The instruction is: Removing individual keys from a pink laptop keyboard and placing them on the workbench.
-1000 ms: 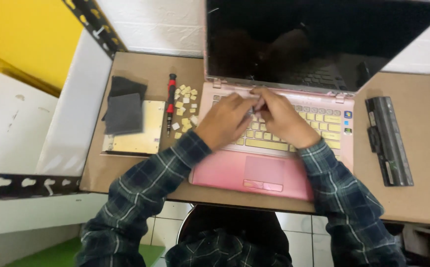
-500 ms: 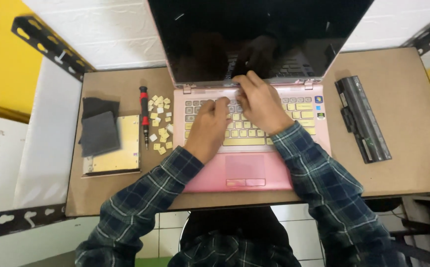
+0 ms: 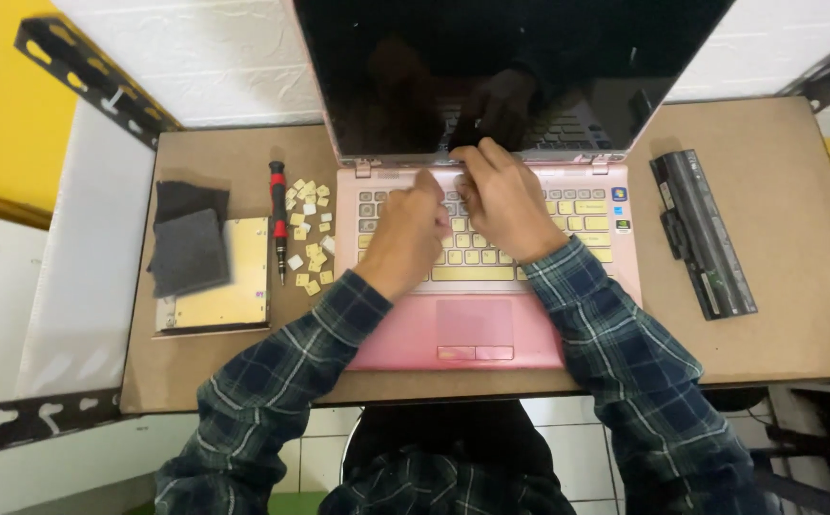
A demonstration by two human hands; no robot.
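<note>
Brown desk (image 3: pixel 777 334) bearing pink laptop (image 3: pixel 491 324). Left hand (image 3: pixel 405 234) curled loosely and right hand (image 3: pixel 501 200) with fingers pinched, both on upper keyboard rows; grip contents unclear. Loose keycaps (image 3: pixel 308 234) beside red screwdriver (image 3: pixel 277 215); black battery (image 3: pixel 703 234) right.

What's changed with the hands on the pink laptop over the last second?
Both hands crept toward the keyboard's top rows: the right hand now near the hinge, the left hand just beside it. Whether either grips a key is hidden. The loose keycaps, screwdriver and battery stayed put on the table.
</note>
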